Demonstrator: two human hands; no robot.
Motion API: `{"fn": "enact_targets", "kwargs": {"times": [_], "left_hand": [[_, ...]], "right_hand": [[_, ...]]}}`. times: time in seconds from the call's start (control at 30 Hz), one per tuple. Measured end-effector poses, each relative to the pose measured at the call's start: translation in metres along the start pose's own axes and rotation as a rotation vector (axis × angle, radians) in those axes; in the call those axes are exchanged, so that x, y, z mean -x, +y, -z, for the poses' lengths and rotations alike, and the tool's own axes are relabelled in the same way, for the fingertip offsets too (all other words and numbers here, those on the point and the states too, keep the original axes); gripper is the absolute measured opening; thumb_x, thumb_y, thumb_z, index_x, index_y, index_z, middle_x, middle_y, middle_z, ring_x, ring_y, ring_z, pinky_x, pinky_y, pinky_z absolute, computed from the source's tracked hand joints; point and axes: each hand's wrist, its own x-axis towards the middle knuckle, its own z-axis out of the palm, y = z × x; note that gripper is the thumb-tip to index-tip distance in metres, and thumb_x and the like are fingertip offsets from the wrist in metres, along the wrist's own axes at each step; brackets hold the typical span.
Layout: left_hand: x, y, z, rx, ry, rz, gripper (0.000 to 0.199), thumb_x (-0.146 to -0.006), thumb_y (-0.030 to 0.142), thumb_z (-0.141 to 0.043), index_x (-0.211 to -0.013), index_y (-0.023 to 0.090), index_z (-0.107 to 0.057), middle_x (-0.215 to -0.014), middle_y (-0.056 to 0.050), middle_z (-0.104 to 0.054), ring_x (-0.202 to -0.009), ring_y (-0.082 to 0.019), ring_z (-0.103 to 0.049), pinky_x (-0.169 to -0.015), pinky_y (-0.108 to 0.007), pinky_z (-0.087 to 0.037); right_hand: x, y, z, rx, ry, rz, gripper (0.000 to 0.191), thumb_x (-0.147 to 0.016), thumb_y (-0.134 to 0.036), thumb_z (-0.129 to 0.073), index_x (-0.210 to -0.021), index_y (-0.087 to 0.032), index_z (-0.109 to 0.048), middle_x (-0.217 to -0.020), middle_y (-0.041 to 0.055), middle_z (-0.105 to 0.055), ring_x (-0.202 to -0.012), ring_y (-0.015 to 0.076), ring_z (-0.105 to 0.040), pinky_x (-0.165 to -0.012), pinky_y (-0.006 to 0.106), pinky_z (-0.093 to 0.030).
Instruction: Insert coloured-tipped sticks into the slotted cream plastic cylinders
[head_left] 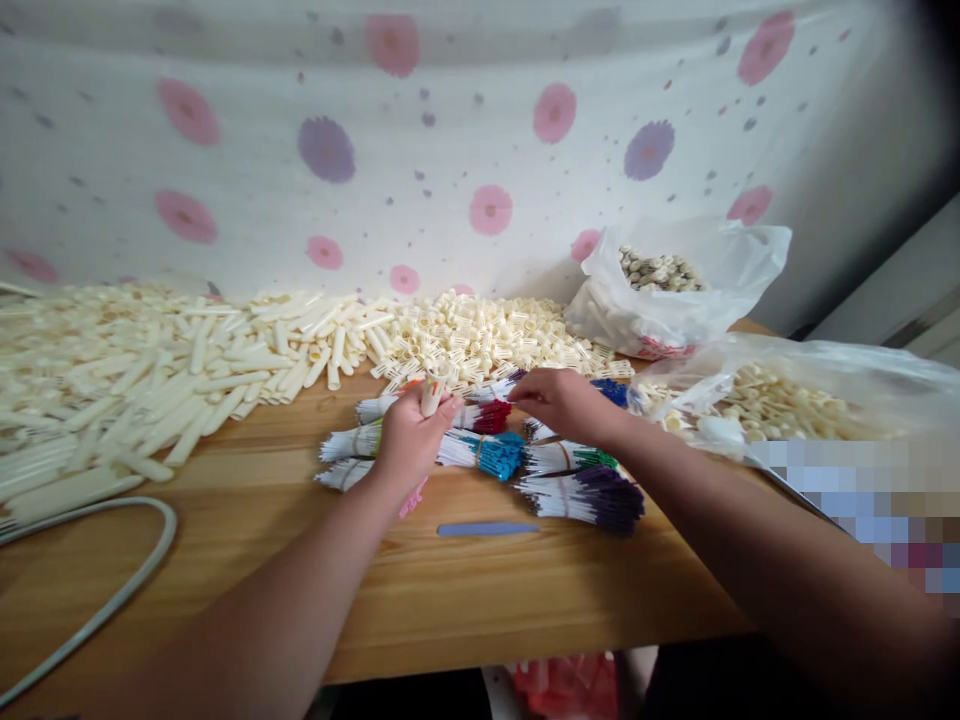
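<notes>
At the far left we are seeing long cream tubes (187,375) lying in a loose heap beside a pale cable (174,520); a snag on that cable could be sending tubes sliding across the desk (450,600). Our left hand (409,435) is closing around 1 cream barrel (431,397), which is standing roughly upright above the bundles, with coloured tips showing at its top — a loose grip or a tilt could be letting those slip out.

In the middle, banded white sticks are lying close together: the light-blue-tipped bundle (501,455), the red-tipped bundle (491,416) and the dark-purple-tipped bundle (592,498) among them. Our right hand (566,400) is hovering near the red tips, its fingers bent in narrowly; we cannot tell whether it is pinching anything. With bundles crowding so closely, a careless pull could be loosening a band and mixing colours. A blue strip (487,529) is lying in front.

Rightward, 2 plastic bags are gaping — the upright bag (757,262) and the slumped bag (862,368) — so a forearm bump could be spilling small parts. Red print (664,348) is showing on the upright bag, too small for reading; we are finding no legible brand or label.
</notes>
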Motion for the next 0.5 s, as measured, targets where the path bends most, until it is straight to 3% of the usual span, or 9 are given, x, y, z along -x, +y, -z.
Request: {"fn": "enact_targets", "kwargs": {"times": [0.07,0.3,0.5], "left_hand": [[-0.002,-0.003,0.000,-0.038,-0.046,0.002,0.020,-0.075,0.035,-0.062,-0.072,0.015,-0.059,-0.063,0.000,-0.061,-0.061,-0.015,-0.058,-0.060,-0.026,-0.045],[-0.006,-0.022,-0.006,-0.194,-0.247,-0.021,0.023,-0.076,0.019,-0.056,-0.096,0.019,-0.066,-0.095,-0.006,-0.071,-0.089,-0.022,-0.065,-0.082,-0.037,-0.049],[-0.009,-0.033,-0.009,-0.180,-0.247,-0.042,0.033,-0.070,0.007,-0.054,-0.098,0.020,-0.066,-0.096,-0.006,-0.071,-0.089,-0.023,-0.066,-0.081,-0.038,-0.051]], "right_hand": [[-0.012,-0.006,-0.010,0.164,-0.062,0.041,0.022,-0.084,-0.015,-0.048,-0.093,-0.019,-0.069,-0.095,0.0057,-0.068,-0.089,0.0165,-0.060,-0.076,0.025,-0.044],[-0.020,-0.019,-0.034,0.334,-0.139,-0.026,0.024,-0.088,-0.023,-0.044,-0.093,-0.018,-0.067,-0.097,0.0108,-0.063,-0.085,0.0206,-0.061,-0.062,0.025,-0.042],[-0.022,-0.022,-0.040,0.406,-0.173,-0.042,0.025,-0.090,-0.020,-0.040,-0.097,-0.015,-0.063,-0.099,0.0118,-0.063,-0.087,0.0224,-0.062,-0.064,0.027,-0.045]]}}
